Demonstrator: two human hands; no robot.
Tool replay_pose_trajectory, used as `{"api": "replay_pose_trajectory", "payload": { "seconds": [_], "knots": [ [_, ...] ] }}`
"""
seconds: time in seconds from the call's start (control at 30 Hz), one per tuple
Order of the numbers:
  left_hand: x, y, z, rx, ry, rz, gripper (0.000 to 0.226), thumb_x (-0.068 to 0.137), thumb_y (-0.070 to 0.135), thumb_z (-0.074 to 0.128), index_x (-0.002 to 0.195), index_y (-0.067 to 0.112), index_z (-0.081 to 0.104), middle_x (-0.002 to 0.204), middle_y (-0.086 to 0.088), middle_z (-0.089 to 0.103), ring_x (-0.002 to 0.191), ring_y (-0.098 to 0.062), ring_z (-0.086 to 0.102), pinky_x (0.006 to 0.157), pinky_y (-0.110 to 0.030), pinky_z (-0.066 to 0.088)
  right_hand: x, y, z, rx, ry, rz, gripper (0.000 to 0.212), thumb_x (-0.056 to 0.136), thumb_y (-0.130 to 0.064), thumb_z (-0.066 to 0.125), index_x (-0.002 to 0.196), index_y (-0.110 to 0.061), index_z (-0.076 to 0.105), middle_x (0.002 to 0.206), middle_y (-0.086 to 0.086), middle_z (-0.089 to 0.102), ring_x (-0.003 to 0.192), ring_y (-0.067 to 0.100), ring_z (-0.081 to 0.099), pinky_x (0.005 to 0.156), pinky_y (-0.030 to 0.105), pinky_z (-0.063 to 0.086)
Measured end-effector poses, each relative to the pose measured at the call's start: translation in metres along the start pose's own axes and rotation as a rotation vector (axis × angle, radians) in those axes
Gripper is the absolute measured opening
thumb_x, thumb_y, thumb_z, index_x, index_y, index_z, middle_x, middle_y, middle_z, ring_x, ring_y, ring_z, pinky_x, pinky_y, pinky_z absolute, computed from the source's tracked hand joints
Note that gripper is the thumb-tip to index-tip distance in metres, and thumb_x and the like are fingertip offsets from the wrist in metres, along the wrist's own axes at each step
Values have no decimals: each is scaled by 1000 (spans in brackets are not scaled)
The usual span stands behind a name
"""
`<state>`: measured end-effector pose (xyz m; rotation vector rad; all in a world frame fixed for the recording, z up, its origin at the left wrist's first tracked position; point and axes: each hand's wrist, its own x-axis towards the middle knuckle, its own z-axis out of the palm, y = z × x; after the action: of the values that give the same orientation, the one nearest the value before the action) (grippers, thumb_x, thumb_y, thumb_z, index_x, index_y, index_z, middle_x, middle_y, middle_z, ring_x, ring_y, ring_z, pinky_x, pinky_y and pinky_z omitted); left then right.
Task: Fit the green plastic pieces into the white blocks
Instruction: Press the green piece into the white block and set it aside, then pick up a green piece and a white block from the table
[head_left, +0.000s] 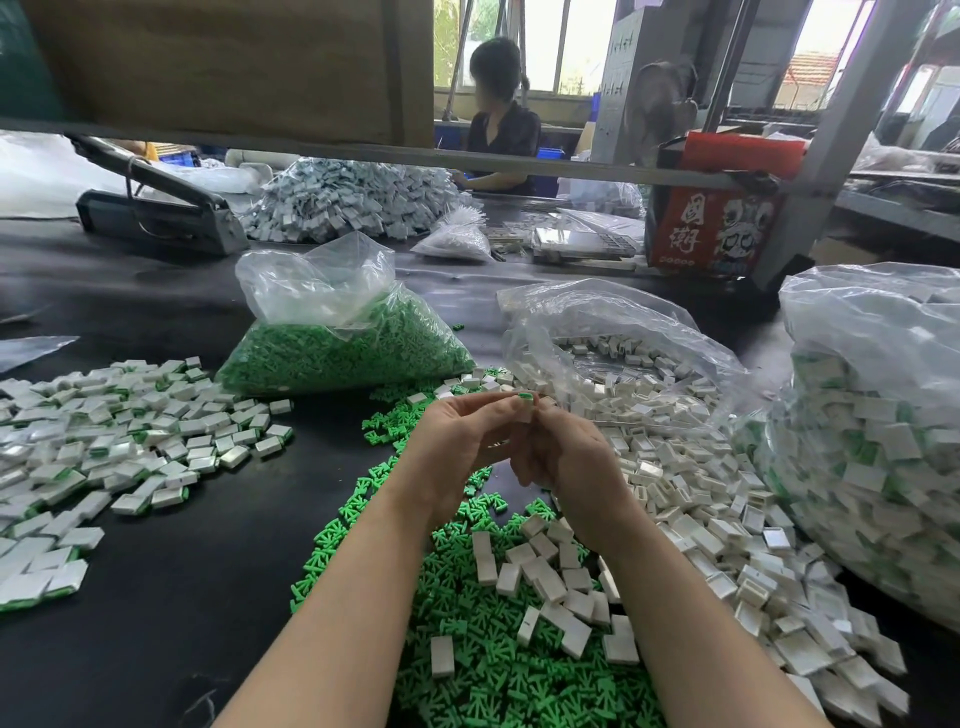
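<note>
Both hands meet above the black worktop (171, 597), raised over a spread of loose parts. The left hand (462, 441) and the right hand (566, 457) together pinch one white block (524, 413) between their fingertips, with a green piece (525, 396) showing at its top edge. Under the wrists lies a loose heap of green pieces (483, 675) with white blocks (550, 577) scattered over it. To the right, more white blocks spill from an open clear bag (613, 332). Behind the hands stands a bag of green pieces (343, 348). On the left lies a spread of fitted blocks (119, 431) with green edges, and at the far right a large bag (878, 415) holds more of them. A person (501, 114) sits beyond the worktop.
</note>
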<state>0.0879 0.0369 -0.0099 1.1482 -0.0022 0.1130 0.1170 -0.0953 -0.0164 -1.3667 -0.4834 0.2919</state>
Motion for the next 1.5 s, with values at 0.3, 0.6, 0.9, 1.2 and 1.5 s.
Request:
{"api": "replay_pose_trajectory", "payload": {
  "seconds": [0.3, 0.6, 0.9, 1.2, 1.5],
  "knots": [
    [-1, 23, -38, -186, 395, -77, 13, 92, 18, 62, 93, 6, 67, 86, -12, 76, 69, -18, 74, 59, -28, 60, 4, -4, -7, -597, 196, -59, 30, 101, -19, 46, 78, -7, 61, 57, 4, 57, 47, 14, 50, 53, 36, 42],
    [-15, 50, -115, -792, 802, 9, 31, 106, 13, 35, 87, 7, 58, 67, -1, 73, 107, -6, 67, 82, -22, 56, 5, -6, -20, -1409, 393, -6, 22, 96, -32, 49, 106, -17, 61, 86, -1, 67, 80, 19, 63, 72, 34, 55],
    [-22, 51, -114, -1038, 843, 248, 33, 107, 28, 18, 109, 5, 41, 99, -16, 69, 89, -24, 71, 79, -35, 56, 5, -2, -25, -1643, 398, 50, 19, 91, -21, 53, 106, -21, 64, 99, -4, 66, 94, 17, 55, 81, 32, 46],
    [-7, 34, -73, 257, 564, -95, 17, 98, 22, 53, 88, 17, 66, 75, 4, 73, 65, -9, 63, 55, -23, 45, 4, 2, -21, -1656, 336, 50, 19, 92, -23, 51, 107, -23, 62, 105, -4, 64, 102, 19, 49, 90, 37, 38],
    [-1, 1, -24, 953, 169, -209, 14, 90, 13, 65, 101, 22, 66, 100, -1, 67, 91, -15, 64, 69, -24, 49, 4, 2, -22, -1610, 328, 226, 26, 92, -29, 51, 115, -21, 58, 119, 1, 56, 118, 24, 41, 100, 41, 37]
  ]
}}
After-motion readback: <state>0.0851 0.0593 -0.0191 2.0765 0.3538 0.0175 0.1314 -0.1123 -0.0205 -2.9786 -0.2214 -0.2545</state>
